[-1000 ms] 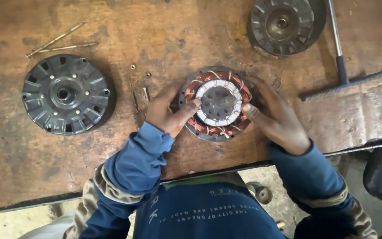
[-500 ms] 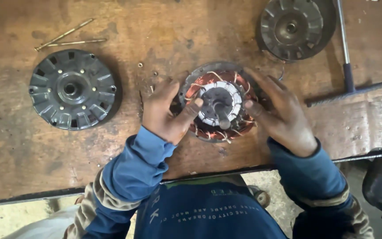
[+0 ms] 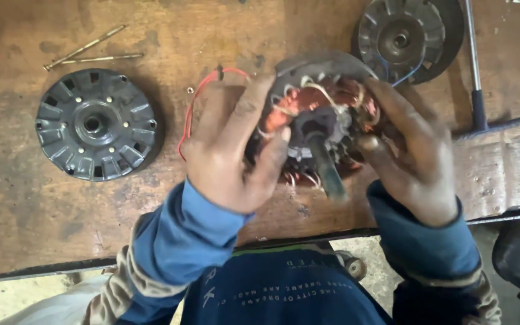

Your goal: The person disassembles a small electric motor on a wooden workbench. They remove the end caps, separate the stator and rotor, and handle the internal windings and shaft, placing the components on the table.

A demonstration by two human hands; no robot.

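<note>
Two hands now hold the motor stator (image 3: 326, 129) tilted up off the desk (image 3: 25, 204), where a second ago it lay flat. At far left a ribbed black cover (image 3: 94, 124) lies below two thin rods (image 3: 88, 51). Next, the left hand (image 3: 230, 150) clasps the stator's left rim, fingers spread over copper windings. Its shaft (image 3: 326, 168) points toward the person. The right hand (image 3: 410, 150) grips the right rim. Beyond lie another cover (image 3: 407, 37) and a T-handled tool (image 3: 479, 96).
</note>
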